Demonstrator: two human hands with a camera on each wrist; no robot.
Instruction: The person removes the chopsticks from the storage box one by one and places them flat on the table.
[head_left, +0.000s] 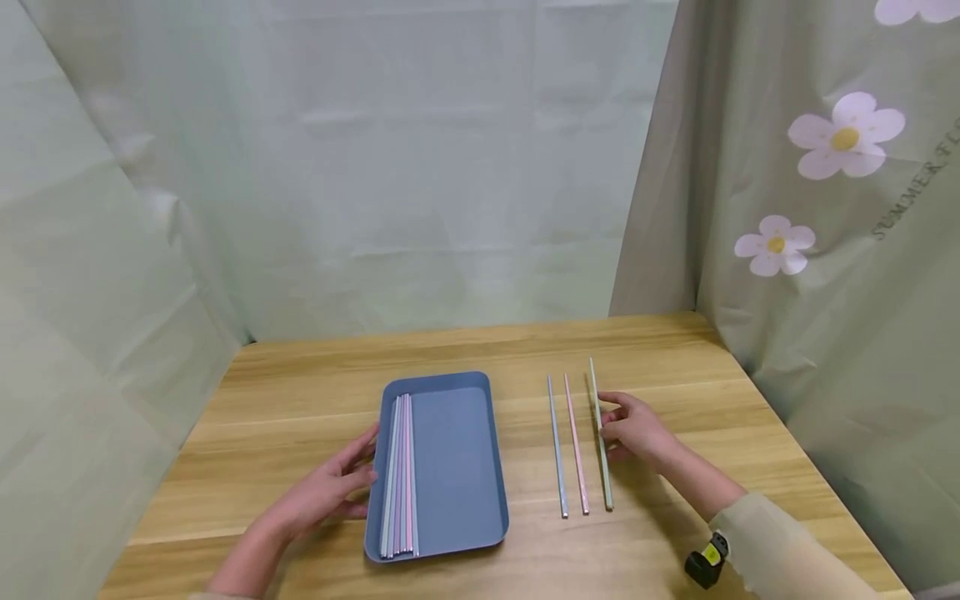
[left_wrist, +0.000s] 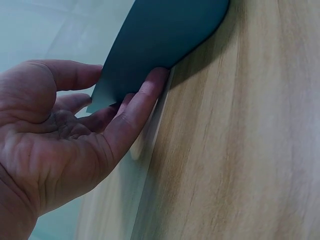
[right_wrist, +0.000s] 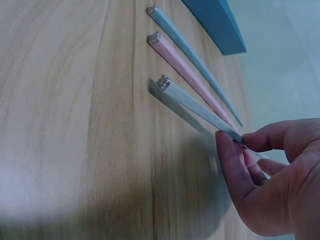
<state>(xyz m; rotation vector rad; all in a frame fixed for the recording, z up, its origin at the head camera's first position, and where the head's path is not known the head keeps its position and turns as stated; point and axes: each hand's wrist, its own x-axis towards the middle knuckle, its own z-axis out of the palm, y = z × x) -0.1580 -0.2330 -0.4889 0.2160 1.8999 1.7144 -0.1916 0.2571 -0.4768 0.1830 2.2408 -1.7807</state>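
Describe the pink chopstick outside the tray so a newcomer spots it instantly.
On the wooden table, look right of the blue tray. The pink chopstick lies between a blue chopstick and the green chopstick in the right hand. Its pink colour sets it apart from both.

**Wide Room in the Middle, Thin Gaps Between Chopsticks**

Between the tray and the blue chopstick lies a strip of bare wood, where a hand could go down. Between the blue chopstick and the pink chopstick the gap is much thinner. The right hand, which pinches the green chopstick, blocks access from the right. Inside the tray, the right part of the floor offers good room, but the group of chopsticks occupies the left part. The raised walls hinder sideways entry. The left hand touches the tray's left wall and takes that side.
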